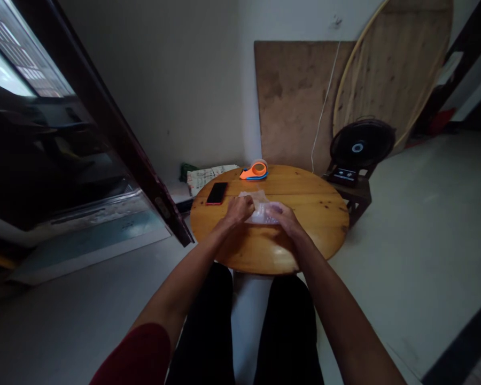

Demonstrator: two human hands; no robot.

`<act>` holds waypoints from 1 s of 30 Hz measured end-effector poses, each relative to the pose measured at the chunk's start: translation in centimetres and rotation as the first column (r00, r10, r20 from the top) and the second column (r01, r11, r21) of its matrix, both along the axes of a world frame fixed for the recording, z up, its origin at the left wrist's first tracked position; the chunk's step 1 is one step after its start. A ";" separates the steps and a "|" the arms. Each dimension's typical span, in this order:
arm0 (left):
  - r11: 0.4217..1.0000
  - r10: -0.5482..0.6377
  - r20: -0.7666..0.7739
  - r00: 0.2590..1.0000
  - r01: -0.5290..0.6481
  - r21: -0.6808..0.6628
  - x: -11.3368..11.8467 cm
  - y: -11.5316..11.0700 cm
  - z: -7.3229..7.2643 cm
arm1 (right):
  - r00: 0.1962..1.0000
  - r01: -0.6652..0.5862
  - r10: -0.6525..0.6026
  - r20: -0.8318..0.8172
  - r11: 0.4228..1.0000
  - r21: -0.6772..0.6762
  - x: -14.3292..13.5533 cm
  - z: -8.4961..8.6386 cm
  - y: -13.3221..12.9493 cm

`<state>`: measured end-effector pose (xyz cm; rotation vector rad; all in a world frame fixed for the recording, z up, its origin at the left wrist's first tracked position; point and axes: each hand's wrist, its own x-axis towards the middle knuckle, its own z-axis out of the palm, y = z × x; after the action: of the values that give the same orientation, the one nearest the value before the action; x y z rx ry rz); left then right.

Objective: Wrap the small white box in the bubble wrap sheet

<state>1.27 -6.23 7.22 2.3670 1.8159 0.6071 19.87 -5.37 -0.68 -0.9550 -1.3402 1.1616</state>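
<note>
A whitish, see-through piece of bubble wrap [260, 213] lies over the middle of the round wooden table [316, 219], between my hands. My left hand [241, 208] is closed, its curled fingers at the left edge of the wrap. On the right side, my right hand [282, 215] grips the wrap, thumb and fingers bent around it. Whether anything is inside the wrap I cannot tell. Beyond the hands sits an orange and blue tape dispenser [256, 170] with a roll of tape. To the left lies a phone [217, 193] with a dark screen and red edge.
A black fan [361, 148] stands on a small dark stool [358, 195] right of the table. Behind lean a brown board [292, 101] and a large round tabletop [396, 69]. A dark-framed door [116, 128] is at left, near the table edge. A printed sack [204, 177] lies behind.
</note>
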 end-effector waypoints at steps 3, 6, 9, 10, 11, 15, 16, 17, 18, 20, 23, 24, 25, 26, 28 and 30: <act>0.998 -0.038 0.034 0.999 0.040 -0.052 -0.4 1.5 -0.5 | 0.996 0.083 -0.083 0.024 0.996 0.009 -0.3 -0.7 0.5; 0.992 -0.051 0.090 0.995 0.060 -0.106 -1.2 2.3 -1.2 | 0.982 0.170 -0.174 0.072 0.984 0.053 -0.5 -1.2 1.0; 0.978 -0.062 0.277 0.959 0.114 -0.177 -1.7 2.7 -1.9 | 0.971 0.202 -0.210 0.118 0.977 0.075 -0.5 -1.2 1.0; 0.971 -0.058 0.347 0.936 0.134 -0.197 -1.7 2.8 -2.1 | 0.969 0.203 -0.211 0.131 0.976 0.077 -0.5 -1.0 0.9; 0.965 -0.051 0.408 0.912 0.150 -0.214 -1.6 2.9 -2.3 | 0.967 0.203 -0.212 0.139 0.976 0.078 -0.5 -0.8 0.8; 0.946 -0.025 0.541 0.841 0.194 -0.258 -1.0 3.4 -3.3 | 0.964 0.211 -0.222 0.147 0.974 0.086 -0.6 -0.2 0.4; 0.945 -0.018 0.568 0.823 0.200 -0.259 -0.8 3.6 -3.6 | 0.959 0.223 -0.235 0.159 0.970 0.095 -0.6 -0.2 0.4; 0.946 -0.008 0.594 0.804 0.199 -0.257 -0.7 3.7 -3.9 | 0.950 0.242 -0.257 0.176 0.965 0.103 -0.5 -0.1 0.3; 0.948 0.005 0.618 0.787 0.193 -0.253 -0.6 3.8 -4.2 | 0.939 0.266 -0.283 0.197 0.958 0.110 -0.5 -0.1 0.3; 0.954 0.029 0.657 0.754 0.176 -0.244 -0.5 4.1 -4.7 | 0.911 0.311 -0.333 0.242 0.942 0.125 -0.4 -0.3 0.3; 0.955 0.045 0.699 0.714 0.174 -0.240 -0.3 4.1 -5.2 | 0.869 0.347 -0.387 0.309 0.921 0.176 -0.3 -0.6 0.3; 0.954 0.047 0.709 0.704 0.178 -0.240 -0.2 4.0 -5.2 | 0.850 0.359 -0.407 0.334 0.912 0.199 -0.3 -0.6 0.2; 0.954 0.047 0.717 0.696 0.182 -0.240 -0.1 3.9 -5.3 | 0.826 0.375 -0.432 0.363 0.901 0.219 -0.3 -0.6 0.2; 0.953 0.047 0.724 0.689 0.186 -0.239 -0.1 3.7 -5.2 | 0.799 0.391 -0.455 0.394 0.890 0.235 -0.3 -0.6 0.1; 0.953 0.045 0.732 0.680 0.190 -0.235 0.1 3.2 -5.1 | 0.739 0.410 -0.486 0.466 0.874 0.261 -0.5 -0.6 -0.2; 0.955 0.043 0.733 0.679 0.189 -0.230 0.2 2.8 -5.0 | 0.678 0.399 -0.490 0.548 0.872 0.285 -0.6 -0.5 -0.5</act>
<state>1.44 -3.39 2.21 1.6174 1.3069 1.0145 19.24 -5.92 -1.16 -1.5301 -1.5318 0.3638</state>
